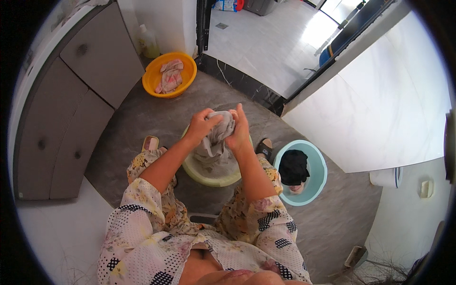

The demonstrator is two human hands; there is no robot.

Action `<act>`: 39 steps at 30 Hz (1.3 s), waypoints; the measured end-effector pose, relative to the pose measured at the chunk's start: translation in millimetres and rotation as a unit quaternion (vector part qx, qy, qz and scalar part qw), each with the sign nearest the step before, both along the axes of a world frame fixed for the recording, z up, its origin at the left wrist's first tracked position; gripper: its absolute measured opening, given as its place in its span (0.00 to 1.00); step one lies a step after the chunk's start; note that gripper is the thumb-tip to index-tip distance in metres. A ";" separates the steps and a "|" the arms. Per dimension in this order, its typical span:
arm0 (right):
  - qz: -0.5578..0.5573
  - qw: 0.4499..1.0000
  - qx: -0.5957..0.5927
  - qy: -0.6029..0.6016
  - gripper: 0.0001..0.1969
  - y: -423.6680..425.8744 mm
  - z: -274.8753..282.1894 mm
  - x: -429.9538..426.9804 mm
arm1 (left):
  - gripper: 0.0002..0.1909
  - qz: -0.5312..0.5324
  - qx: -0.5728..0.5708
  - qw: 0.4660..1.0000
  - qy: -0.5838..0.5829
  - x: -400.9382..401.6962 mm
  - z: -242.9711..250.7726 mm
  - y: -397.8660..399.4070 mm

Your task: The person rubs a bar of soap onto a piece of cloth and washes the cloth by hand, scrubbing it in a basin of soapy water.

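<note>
A wet grey cloth (pixel 221 131) is bunched between my two hands, above a pale green basin (pixel 210 181) on the floor between my feet. My left hand (pixel 202 124) grips the cloth from its left side, the thumb lying over it. Against the cloth's right side is my right hand (pixel 240 129), its palm turned inward and a finger pointing up. The lower part of the cloth hangs into the basin, where more grey fabric and cloudy water show. My hands and the cloth hide the basin's far side.
An orange basin (pixel 149 87) holding a pinkish cloth stands by the grey cabinet (pixel 89 67). Right of my foot, a light blue basin (pixel 322 174) holds black fabric and a pink piece. A bottle (pixel 149 42) stands in the corner. A black marble threshold (pixel 245 83) crosses the doorway.
</note>
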State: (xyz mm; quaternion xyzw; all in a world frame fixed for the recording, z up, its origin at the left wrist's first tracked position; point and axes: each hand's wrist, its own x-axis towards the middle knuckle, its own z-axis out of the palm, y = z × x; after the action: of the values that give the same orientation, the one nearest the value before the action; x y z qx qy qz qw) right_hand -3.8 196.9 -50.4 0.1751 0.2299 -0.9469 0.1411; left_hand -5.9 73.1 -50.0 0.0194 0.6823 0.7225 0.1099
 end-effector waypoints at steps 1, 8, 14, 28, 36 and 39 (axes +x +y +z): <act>0.027 0.999 -0.002 0.039 0.11 -1.1 -1.4 0.5 | 0.06 0.037 0.046 0.998 -0.034 -1.2 -2.0 -4.0; 0.103 0.869 0.417 0.245 0.22 -3.8 6.1 5.2 | 0.07 0.167 0.102 0.980 0.036 -11.1 1.4 -22.5; 0.145 0.713 0.599 0.335 0.30 -7.9 -3.1 12.4 | 0.08 0.251 0.128 0.959 0.033 -19.7 2.8 -31.0; -0.032 0.933 0.328 0.146 0.12 -4.3 -26.9 -4.2 | 0.08 0.261 -0.010 0.960 0.100 -14.7 2.7 -15.4; -0.004 0.986 0.164 -0.007 0.17 -9.9 -99.3 -21.3 | 0.09 0.044 -0.264 0.895 0.358 22.4 -3.6 26.1; -0.031 0.974 0.212 -0.075 0.20 -42.1 -21.4 15.9 | 0.09 0.061 -0.373 0.877 0.298 2.2 -9.4 15.4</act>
State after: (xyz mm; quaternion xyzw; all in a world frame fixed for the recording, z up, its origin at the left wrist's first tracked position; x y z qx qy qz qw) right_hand 12.1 154.8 -71.8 0.2790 0.4088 -0.8645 0.0880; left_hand -3.7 88.5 -59.3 0.1496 0.9014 0.3802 -0.1436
